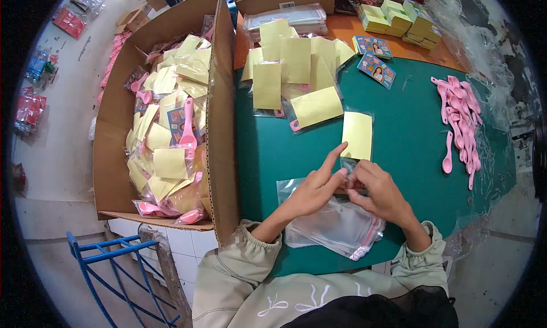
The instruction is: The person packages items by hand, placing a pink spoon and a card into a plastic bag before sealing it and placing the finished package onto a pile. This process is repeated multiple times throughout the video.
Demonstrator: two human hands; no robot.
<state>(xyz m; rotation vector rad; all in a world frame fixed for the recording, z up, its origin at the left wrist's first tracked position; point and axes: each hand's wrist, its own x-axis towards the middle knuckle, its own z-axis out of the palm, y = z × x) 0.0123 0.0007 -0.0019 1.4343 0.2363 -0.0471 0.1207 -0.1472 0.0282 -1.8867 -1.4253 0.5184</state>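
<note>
My left hand [317,186] and my right hand [374,186] meet at the lower edge of a clear plastic bag [348,165] that holds a pale yellow card [357,135]. My right fingers pinch the bag's end. My left thumb presses beside them, while the left index finger points up along the card's edge. What lies between the fingertips is partly hidden. Under both hands, a stack of clear plastic bags [333,228] is fanned out on the green tabletop [273,151].
A cardboard box [223,123] full of bagged pink spoons and cards stands at left. Filled bags [296,60] lie ahead. Pink spoons [461,108] are heaped at right. Card stacks [396,17], two printed cards [376,70] and a blue metal frame [114,254] are also around.
</note>
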